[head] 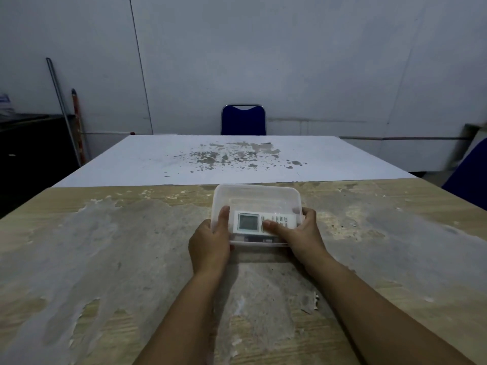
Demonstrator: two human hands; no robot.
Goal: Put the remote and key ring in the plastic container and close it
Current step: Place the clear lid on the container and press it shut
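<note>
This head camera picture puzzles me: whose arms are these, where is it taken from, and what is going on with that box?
No machine here: a person wears a camera on the head, so you look down along their own arms. The left hand and right hand grip the ends of a clear plastic container standing on a worn wooden table. A white remote with a small screen shows through the plastic. Whether the lid is fully pressed shut, I cannot tell, and no key ring is visible. A blue chair stands behind.

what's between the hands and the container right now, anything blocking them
Nothing visible. Both the left hand and right hand already grip the container at its near corners, with the remote inside. The key ring isn't visible.
</note>
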